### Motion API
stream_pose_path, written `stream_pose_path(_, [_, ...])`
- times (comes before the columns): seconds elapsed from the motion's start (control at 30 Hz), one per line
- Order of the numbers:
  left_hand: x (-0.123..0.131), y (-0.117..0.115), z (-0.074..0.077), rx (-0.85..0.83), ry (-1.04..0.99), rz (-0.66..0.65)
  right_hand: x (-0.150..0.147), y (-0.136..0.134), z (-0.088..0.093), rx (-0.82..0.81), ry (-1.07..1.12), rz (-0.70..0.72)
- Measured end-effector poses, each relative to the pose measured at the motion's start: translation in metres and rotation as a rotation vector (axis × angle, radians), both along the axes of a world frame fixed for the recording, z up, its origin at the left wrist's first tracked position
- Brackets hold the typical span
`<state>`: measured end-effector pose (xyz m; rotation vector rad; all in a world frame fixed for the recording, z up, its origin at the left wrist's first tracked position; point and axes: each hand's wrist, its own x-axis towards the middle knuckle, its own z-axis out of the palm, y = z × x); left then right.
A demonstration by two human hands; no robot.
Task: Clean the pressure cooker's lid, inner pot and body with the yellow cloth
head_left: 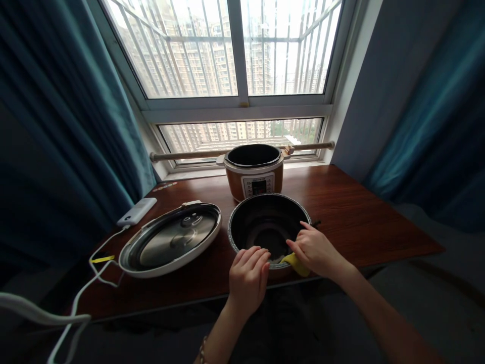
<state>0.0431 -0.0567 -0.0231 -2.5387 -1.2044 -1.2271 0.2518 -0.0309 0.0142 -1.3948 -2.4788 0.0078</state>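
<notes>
A dark inner pot (257,215) with a pale metal rim stands at the table's front edge, open side up. My left hand (248,280) grips the pot's near rim, fingers together and bent over it. On the near right rim, my right hand (316,250) pinches a yellow cloth (297,264) that drapes over the edge; part of the cloth is hidden under the fingers. Behind the pot is an orange-brown electric pressure cooker (235,183) with a control panel. To the left lies its round lid (170,247), shiny metal inner side up.
A white power bank (137,211) with a white cable (81,290) lies at the table's left. Blue curtains (76,86) hang on both sides. The barred window (243,103) is behind the cooker. The brown table (364,217) extends to the right of the pot.
</notes>
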Motion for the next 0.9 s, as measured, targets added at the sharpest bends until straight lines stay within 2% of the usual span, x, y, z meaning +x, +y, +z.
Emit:
stream_pose_path(0.13, [0.001,0.0,-0.001,-0.012,-0.005,0.002,-0.03,-0.023,0.001,0.014,-0.022,0.041])
stream_pose_path(0.27, [0.001,-0.001,-0.001,-0.022,-0.018,0.011,-0.048,-0.032,0.002,0.036,-0.008,0.103])
stream_pose_path(0.37, [0.001,0.0,-0.001,-0.023,-0.009,0.018,-0.048,-0.031,0.002,0.043,0.002,0.146])
stream_pose_path(0.5, [-0.001,0.0,-0.002,-0.034,0.011,0.016,-0.034,-0.025,0.002,0.032,-0.006,0.221])
stream_pose_path(0.7, [-0.001,-0.001,0.0,-0.05,-0.037,-0.017,0.008,0.003,0.012,-0.089,-0.115,0.273])
stream_pose_path(0.9, [0.0,-0.002,0.001,-0.089,-0.074,-0.021,0.041,0.062,0.022,-0.205,-0.227,0.276])
